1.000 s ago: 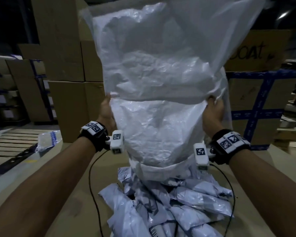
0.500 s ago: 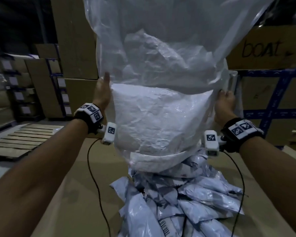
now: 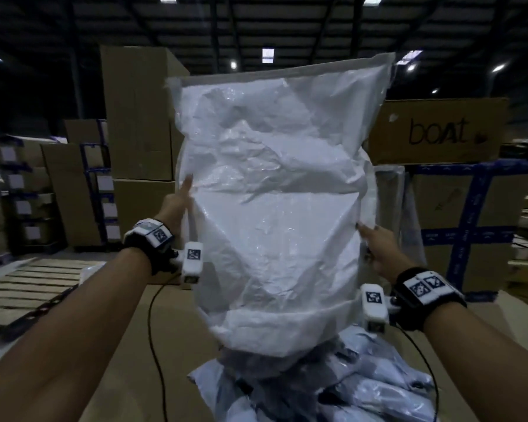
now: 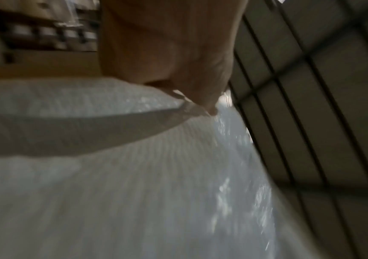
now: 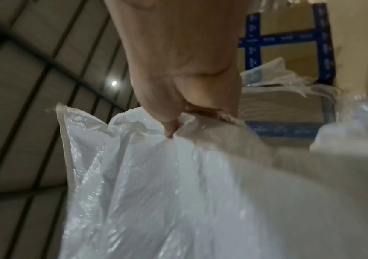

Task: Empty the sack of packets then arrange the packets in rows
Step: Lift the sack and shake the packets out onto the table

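Observation:
I hold a large white woven sack (image 3: 275,214) upside down in front of me, its mouth hanging just over a heap of grey-white plastic packets (image 3: 333,388) on the brown table (image 3: 153,345). My left hand (image 3: 177,202) pinches the sack's left side; in the left wrist view the fingers (image 4: 200,98) clamp a fold of the sack (image 4: 134,175). My right hand (image 3: 375,248) grips the right side; the right wrist view shows its fingers (image 5: 172,122) bunching the sack (image 5: 156,192). Whatever is inside the sack is hidden.
Tall stacks of cardboard boxes (image 3: 137,117) stand behind, one marked "boat" (image 3: 439,132), others bound with blue tape (image 3: 476,226). A wooden pallet (image 3: 28,287) lies on the floor at left. Black cables (image 3: 153,330) trail from both wrists across the table.
Both hands have lifted the sack higher, so its sealed bottom edge now shows at the top. The sack's mouth has risen off the packet heap, and my view has tilted upward.

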Tool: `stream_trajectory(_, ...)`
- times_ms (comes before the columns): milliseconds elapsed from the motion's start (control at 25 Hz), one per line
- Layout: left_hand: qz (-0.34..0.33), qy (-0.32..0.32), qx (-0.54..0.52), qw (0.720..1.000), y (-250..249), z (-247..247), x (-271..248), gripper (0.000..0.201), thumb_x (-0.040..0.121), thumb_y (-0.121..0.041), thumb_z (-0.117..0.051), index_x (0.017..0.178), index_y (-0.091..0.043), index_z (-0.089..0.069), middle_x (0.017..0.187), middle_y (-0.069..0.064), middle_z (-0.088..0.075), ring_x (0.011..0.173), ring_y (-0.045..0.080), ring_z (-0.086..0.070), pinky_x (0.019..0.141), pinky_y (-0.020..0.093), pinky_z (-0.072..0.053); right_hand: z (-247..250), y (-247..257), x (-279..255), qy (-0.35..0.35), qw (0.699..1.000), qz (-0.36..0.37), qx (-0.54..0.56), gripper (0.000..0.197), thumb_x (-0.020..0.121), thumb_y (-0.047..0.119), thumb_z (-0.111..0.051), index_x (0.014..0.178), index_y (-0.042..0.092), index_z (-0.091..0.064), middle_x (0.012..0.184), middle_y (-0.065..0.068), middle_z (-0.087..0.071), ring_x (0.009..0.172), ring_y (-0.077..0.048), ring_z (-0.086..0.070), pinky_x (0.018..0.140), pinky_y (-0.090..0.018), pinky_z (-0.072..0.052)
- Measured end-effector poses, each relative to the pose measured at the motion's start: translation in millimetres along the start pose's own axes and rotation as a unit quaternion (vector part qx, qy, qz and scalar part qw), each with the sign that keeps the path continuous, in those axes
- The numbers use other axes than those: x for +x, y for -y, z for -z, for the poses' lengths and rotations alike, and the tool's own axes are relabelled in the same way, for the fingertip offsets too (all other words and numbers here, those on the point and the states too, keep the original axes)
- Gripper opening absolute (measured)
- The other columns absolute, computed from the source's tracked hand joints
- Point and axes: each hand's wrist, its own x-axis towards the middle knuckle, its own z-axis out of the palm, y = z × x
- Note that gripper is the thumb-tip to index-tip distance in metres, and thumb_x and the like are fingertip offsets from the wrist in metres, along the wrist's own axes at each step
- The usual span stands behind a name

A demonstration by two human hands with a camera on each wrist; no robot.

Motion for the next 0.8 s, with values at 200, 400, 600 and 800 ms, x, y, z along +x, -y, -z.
stream_trajectory(200,0.124,0.196,-0.097,0.968,27,-4,-31,0.054,0.087,-0.069,-0.045,0.071,-0.019,-0.059,0.057,-0.002,-0.058,0.051,0.015,-0.054,0.052,0.026,-0.050,7,-5,27,-0.083,0.992,-0.004,0.097,0.021,0.078,0.022,-0.069,0.091,0.006,-0.069,0.092,-0.013,-0.072,0.084,-0.031,-0.069,0.079,-0.044,-0.057)
stream_trajectory(400,0.039,0.036,-0.008,0.999,65,-33,-24,0.065,0.085,-0.067,-0.051,0.101,-0.005,-0.067,0.080,0.010,-0.070,0.077,0.030,-0.066,0.075,0.040,-0.054,-7,9,25,-0.031,0.983,0.042,0.178,0.013,0.090,0.006,-0.054,0.102,0.011,-0.058,0.095,-0.011,-0.061,0.073,-0.020,-0.060,0.056,-0.028,-0.051)
stream_trajectory(600,-0.081,-0.100,-0.012,0.992,34,-46,-38,0.060,0.096,-0.056,-0.038,0.110,-0.002,-0.060,0.090,0.007,-0.063,0.081,0.023,-0.060,0.060,0.026,-0.048,11,-29,24,0.096,0.980,-0.138,0.110,0.029,0.084,0.034,-0.067,0.079,0.006,-0.065,0.063,-0.011,-0.060,0.056,-0.028,-0.056,0.058,-0.029,-0.052)
stream_trajectory(800,0.035,-0.036,-0.066,0.997,38,-37,-29,0.067,0.090,-0.064,-0.043,0.117,-0.007,-0.063,0.114,0.011,-0.068,0.103,0.031,-0.066,0.095,0.048,-0.050,10,-33,21,-0.009,0.995,-0.055,0.082,0.015,0.083,0.014,-0.070,0.097,0.010,-0.068,0.085,-0.015,-0.067,0.070,-0.030,-0.064,0.068,-0.041,-0.056)
